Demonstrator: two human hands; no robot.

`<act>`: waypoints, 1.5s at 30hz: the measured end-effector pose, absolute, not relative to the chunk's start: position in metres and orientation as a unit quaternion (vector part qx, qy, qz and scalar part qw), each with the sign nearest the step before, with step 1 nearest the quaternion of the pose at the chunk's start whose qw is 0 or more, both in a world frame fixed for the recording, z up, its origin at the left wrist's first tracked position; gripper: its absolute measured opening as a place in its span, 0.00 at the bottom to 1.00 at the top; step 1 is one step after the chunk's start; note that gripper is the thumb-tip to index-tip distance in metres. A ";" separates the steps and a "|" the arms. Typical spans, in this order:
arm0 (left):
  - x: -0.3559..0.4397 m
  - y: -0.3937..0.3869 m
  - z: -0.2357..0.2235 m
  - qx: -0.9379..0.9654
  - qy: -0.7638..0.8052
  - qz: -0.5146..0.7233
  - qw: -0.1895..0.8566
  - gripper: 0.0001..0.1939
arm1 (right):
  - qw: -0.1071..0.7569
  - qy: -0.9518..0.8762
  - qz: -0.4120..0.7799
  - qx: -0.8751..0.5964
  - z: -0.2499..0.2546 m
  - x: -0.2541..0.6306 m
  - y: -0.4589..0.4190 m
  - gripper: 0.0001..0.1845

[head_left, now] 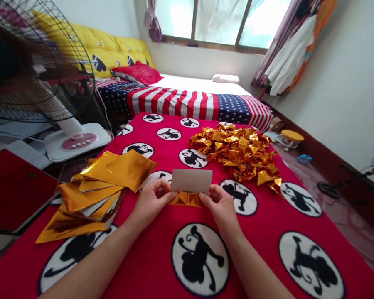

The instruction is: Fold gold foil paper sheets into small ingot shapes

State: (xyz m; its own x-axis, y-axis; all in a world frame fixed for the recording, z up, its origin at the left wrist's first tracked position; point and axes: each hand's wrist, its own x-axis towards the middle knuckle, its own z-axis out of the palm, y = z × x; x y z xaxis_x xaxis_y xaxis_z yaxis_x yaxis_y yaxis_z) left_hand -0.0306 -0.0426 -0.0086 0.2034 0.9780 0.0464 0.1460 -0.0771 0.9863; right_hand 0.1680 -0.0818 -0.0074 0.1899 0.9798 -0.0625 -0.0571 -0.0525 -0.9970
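Note:
Between my two hands is a sheet of gold foil paper [191, 180], its pale grey back facing me and its near edge folded over to show a gold strip. My left hand [154, 198] pinches the fold's left end between thumb and fingers. At the right end, my right hand [220, 203] grips the same fold in the same way. A loose fanned stack of gold foil sheets [93, 187] lies to the left of my left hand. Beyond my right hand is a heap of folded gold foil pieces [237, 145].
A red cloth with monkey prints [252, 249] covers the table. At the left stand a fan [77, 141] and a dark red board [18, 191]. Behind the table is a bed with a striped cover [174, 101]. A yellow-topped stool [292, 135] is on the floor at right.

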 end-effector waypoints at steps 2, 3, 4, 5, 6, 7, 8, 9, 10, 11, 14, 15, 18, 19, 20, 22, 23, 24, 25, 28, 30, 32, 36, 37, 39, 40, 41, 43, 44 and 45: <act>-0.026 -0.044 -0.009 0.559 0.458 0.453 0.521 0.15 | 0.555 -0.419 0.484 -0.531 -0.008 0.168 -0.081 0.15; -0.024 -0.044 -0.009 0.547 0.456 0.460 0.530 0.15 | 0.559 -0.421 0.476 -0.533 -0.009 0.167 -0.082 0.15; -0.022 -0.045 -0.009 0.540 0.452 0.462 0.539 0.16 | 0.563 -0.423 0.465 -0.536 -0.010 0.167 -0.083 0.14; -0.021 -0.046 -0.009 0.538 0.447 0.457 0.550 0.17 | 0.566 -0.425 0.455 -0.539 -0.011 0.167 -0.084 0.14; -0.021 -0.047 -0.010 0.538 0.440 0.448 0.562 0.18 | 0.569 -0.428 0.449 -0.541 -0.012 0.166 -0.084 0.13; -0.020 -0.047 -0.010 0.539 0.433 0.437 0.575 0.19 | 0.570 -0.431 0.444 -0.541 -0.013 0.166 -0.085 0.13; -0.020 -0.048 -0.010 0.538 0.428 0.429 0.586 0.19 | 0.569 -0.434 0.441 -0.541 -0.014 0.166 -0.086 0.12; -0.020 -0.048 -0.010 0.536 0.424 0.424 0.595 0.19 | 0.568 -0.439 0.440 -0.540 -0.015 0.166 -0.086 0.12; -0.020 -0.047 -0.010 0.531 0.423 0.423 0.601 0.18 | 0.567 -0.443 0.440 -0.537 -0.015 0.166 -0.086 0.12; -0.020 -0.047 -0.010 0.524 0.425 0.426 0.603 0.18 | 0.567 -0.447 0.440 -0.534 -0.015 0.166 -0.086 0.12; -0.020 -0.046 -0.009 0.498 0.436 0.446 0.602 0.19 | 0.564 -0.458 0.447 -0.522 -0.013 0.166 -0.087 0.12; -0.020 -0.046 -0.009 0.491 0.439 0.453 0.601 0.19 | 0.561 -0.460 0.449 -0.522 -0.012 0.166 -0.087 0.12; -0.021 -0.046 -0.009 0.483 0.446 0.465 0.593 0.19 | 0.548 -0.468 0.451 -0.527 -0.010 0.167 -0.089 0.12; -0.021 -0.046 -0.010 0.485 0.446 0.467 0.590 0.19 | 0.545 -0.469 0.449 -0.530 -0.010 0.167 -0.089 0.12; -0.021 -0.046 -0.010 0.487 0.446 0.468 0.588 0.19 | 0.544 -0.470 0.448 -0.532 -0.010 0.167 -0.090 0.13; -0.022 -0.047 -0.012 0.489 0.443 0.469 0.587 0.19 | 0.546 -0.466 0.445 -0.535 -0.011 0.167 -0.090 0.13; -0.022 -0.047 -0.013 0.488 0.442 0.471 0.587 0.19 | 0.548 -0.464 0.444 -0.536 -0.011 0.167 -0.090 0.13; -0.022 -0.047 -0.013 0.487 0.442 0.472 0.587 0.18 | 0.551 -0.461 0.442 -0.537 -0.011 0.167 -0.091 0.13; -0.022 -0.046 -0.014 0.486 0.442 0.473 0.587 0.19 | 0.553 -0.459 0.441 -0.537 -0.011 0.166 -0.091 0.14; -0.022 -0.046 -0.017 0.491 0.448 0.473 0.579 0.19 | 0.558 -0.453 0.435 -0.542 -0.010 0.165 -0.091 0.14; -0.023 -0.045 -0.018 0.497 0.449 0.472 0.574 0.18 | 0.559 -0.451 0.429 -0.548 -0.009 0.165 -0.092 0.14; -0.023 -0.046 -0.019 0.499 0.447 0.473 0.573 0.18 | 0.560 -0.449 0.420 -0.556 -0.008 0.164 -0.092 0.14; -0.022 -0.047 -0.017 0.500 0.444 0.476 0.572 0.18 | 0.562 -0.449 0.397 -0.570 -0.008 0.163 -0.092 0.14; -0.022 -0.047 -0.016 0.502 0.445 0.475 0.570 0.19 | 0.562 -0.449 0.393 -0.573 -0.008 0.163 -0.092 0.14; -0.021 -0.048 -0.014 0.505 0.447 0.473 0.567 0.19 | 0.561 -0.451 0.384 -0.579 -0.007 0.162 -0.092 0.14; -0.021 -0.048 -0.014 0.506 0.447 0.472 0.567 0.19 | 0.560 -0.452 0.381 -0.581 -0.007 0.162 -0.092 0.14; -0.021 -0.048 -0.014 0.506 0.446 0.472 0.567 0.19 | 0.560 -0.452 0.378 -0.583 -0.007 0.162 -0.092 0.14; -0.021 -0.048 -0.015 0.508 0.444 0.472 0.568 0.20 | 0.560 -0.453 0.376 -0.583 -0.007 0.162 -0.093 0.14; -0.021 -0.047 -0.016 0.509 0.444 0.471 0.567 0.20 | 0.561 -0.453 0.377 -0.581 -0.007 0.163 -0.093 0.15; -0.022 -0.047 -0.016 0.511 0.443 0.471 0.566 0.19 | 0.562 -0.453 0.379 -0.579 -0.007 0.163 -0.093 0.15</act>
